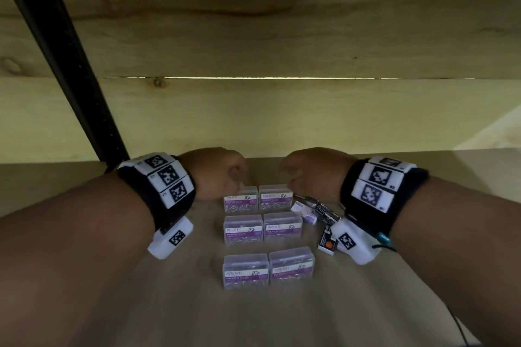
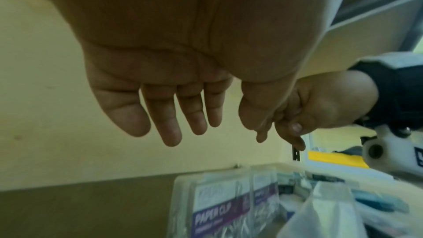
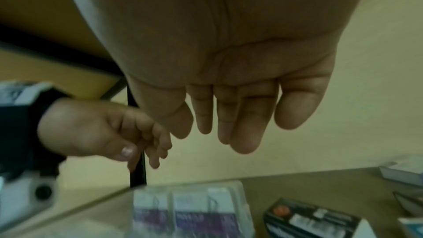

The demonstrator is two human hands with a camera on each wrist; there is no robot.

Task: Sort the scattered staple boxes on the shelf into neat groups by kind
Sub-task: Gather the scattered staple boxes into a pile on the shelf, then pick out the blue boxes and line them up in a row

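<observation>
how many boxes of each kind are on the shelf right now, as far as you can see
Clear paper clip boxes: 6, in three rows of two
Black staples boxes: 3 showing, one upright and one partly hidden
White and purple small box: 1
Total: 10 visible; the right wrist may hide more.

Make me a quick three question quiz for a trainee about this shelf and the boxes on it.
1. How many clear paper clip boxes stand in the grid?
2. True or false: the left hand holds a box.
3. The black Staples box lies: A) right of the grid, B) left of it, C) on top of it.

Key: 1. Six, in three rows of two. 2. False; both it and the right hand hold nothing. 3. A.
</observation>
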